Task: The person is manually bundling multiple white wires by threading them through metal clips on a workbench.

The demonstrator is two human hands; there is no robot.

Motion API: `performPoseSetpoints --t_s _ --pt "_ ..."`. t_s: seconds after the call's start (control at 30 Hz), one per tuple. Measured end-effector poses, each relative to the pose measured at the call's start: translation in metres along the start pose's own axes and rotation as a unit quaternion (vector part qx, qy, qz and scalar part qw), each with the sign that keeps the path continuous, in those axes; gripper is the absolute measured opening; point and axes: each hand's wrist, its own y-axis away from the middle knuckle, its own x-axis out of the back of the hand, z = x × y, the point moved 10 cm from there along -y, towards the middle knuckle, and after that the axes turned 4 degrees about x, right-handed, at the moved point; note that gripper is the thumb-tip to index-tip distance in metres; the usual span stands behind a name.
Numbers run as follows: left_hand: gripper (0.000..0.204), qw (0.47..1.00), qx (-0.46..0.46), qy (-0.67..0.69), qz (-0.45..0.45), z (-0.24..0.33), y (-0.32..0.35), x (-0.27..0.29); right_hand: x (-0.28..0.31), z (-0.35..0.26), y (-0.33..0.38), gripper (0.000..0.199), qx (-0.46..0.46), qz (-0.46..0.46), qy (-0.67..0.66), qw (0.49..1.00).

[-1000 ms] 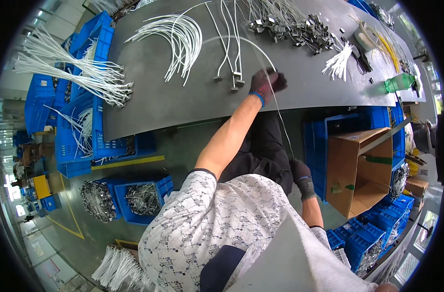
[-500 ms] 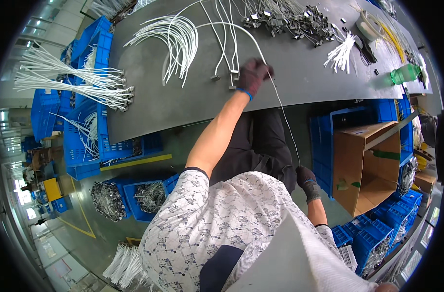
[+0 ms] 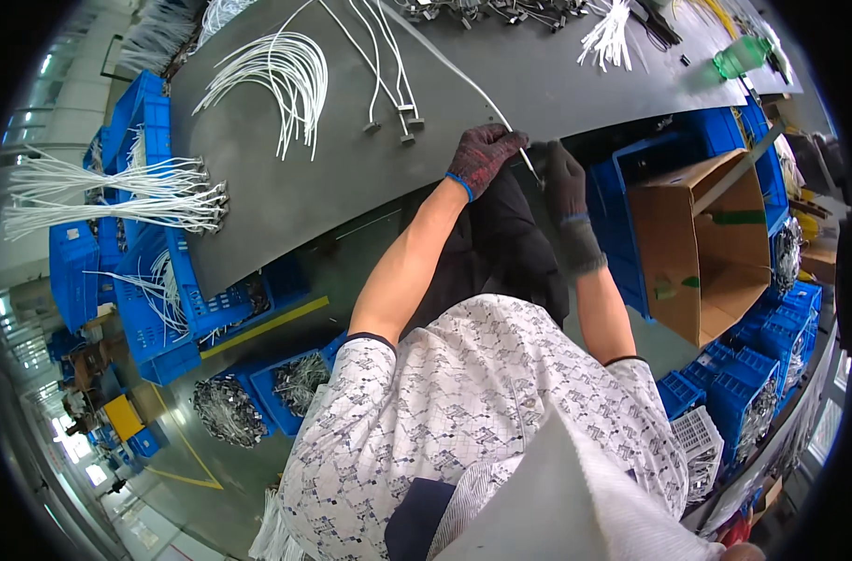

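My left grip (image 3: 483, 161) pinches white cable (image 3: 489, 101) (likely light, springy; best held near end). Right grip (image 3: 562, 178), three o'clock: can't tell.

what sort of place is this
It looks like a factory or workshop floor, probably one handling cables: a bunch of white cables lies on the dark workbench, blue plastic crates stand around it, and a yellow line marks the floor.
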Motion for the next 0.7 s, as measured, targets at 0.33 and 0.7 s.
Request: performPoseSetpoints --t_s 0.33,0.7 --pt "0.025 0.988 -0.016 0.150 0.022 0.000 0.020 0.031 -0.061 0.022 -0.033 0.037 -0.090 -0.045 -0.076 0.992" --pt "0.041 0.932 0.006 -0.258 0.254 -0.009 -0.034 0.222 0.027 0.067 -0.201 0.043 0.007 0.039 0.260 0.965"
